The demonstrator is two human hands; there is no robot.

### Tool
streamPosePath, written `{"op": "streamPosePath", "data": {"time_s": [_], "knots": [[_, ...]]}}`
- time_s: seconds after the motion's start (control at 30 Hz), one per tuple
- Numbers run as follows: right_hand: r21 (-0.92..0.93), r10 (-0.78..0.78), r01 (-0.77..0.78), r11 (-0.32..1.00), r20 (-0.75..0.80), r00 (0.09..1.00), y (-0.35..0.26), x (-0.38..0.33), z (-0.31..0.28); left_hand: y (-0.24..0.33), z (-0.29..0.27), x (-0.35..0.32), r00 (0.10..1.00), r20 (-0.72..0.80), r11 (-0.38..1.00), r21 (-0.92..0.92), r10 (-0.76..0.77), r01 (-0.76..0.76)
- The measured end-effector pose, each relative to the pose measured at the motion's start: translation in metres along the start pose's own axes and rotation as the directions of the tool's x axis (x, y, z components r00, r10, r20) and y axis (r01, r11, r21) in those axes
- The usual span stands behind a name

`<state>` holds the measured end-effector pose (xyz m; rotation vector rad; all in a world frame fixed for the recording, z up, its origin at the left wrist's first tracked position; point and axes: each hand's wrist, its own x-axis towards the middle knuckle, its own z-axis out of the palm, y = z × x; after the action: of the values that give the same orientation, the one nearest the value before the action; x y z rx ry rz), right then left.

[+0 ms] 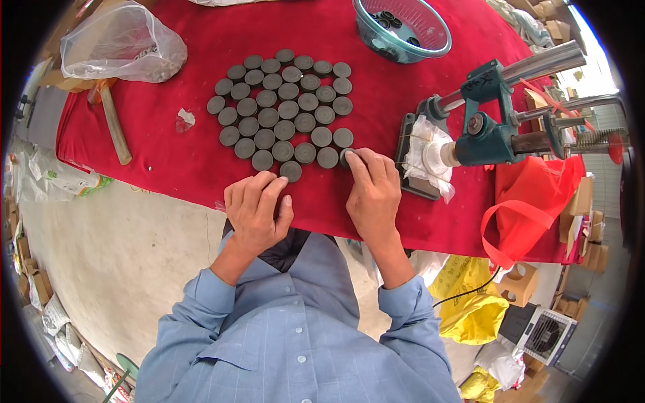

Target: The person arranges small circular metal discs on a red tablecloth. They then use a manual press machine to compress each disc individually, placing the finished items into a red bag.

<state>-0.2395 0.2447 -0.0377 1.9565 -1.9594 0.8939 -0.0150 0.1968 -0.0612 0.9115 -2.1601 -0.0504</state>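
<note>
Several dark grey round discs, like thick caps with a ringed top, lie flat in a close cluster on the red cloth. My right hand is at the cluster's near right corner, its fingertips pinching a disc that they partly cover; its thumb is hidden. At the table's near edge rests my left hand, holding nothing, its fingers loosely bent and a little apart. Its fingertips come close to the nearest disc without gripping it.
Right of the discs stands a green hand press with steel rods. A clear teal basket holding black rings sits at the back. To the left are a plastic bag and a hammer; a red bag hangs right.
</note>
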Motion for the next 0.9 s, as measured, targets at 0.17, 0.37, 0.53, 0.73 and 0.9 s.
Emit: {"op": "streamPosePath", "data": {"time_s": [0.17,0.37,0.53,0.73,0.9], "knots": [[0.007,-0.012,0.012,1.0,-0.002,1.0,0.0,0.009,0.007,0.004,-0.007,0.007,0.99,0.133,0.993,0.099,0.046,-0.059],[0.105,0.104,-0.097,0.99,-0.058,0.993,0.001,0.008,0.01,0.005,-0.01,0.012,0.974,0.213,0.987,0.124,0.072,-0.1],[0.202,0.09,-0.072,0.977,-0.08,0.993,-0.001,0.011,0.005,0.0,-0.012,0.015,0.962,0.234,0.98,0.11,0.137,-0.166],[0.165,-0.082,0.078,0.983,0.017,0.996,-0.023,0.02,0.009,-0.004,-0.012,0.02,0.938,0.299,0.977,0.072,0.173,-0.203],[0.064,-0.181,0.177,0.982,0.053,0.982,-0.025,0.018,0.012,-0.001,-0.011,0.012,0.967,0.229,0.987,0.085,0.115,-0.138]]}}
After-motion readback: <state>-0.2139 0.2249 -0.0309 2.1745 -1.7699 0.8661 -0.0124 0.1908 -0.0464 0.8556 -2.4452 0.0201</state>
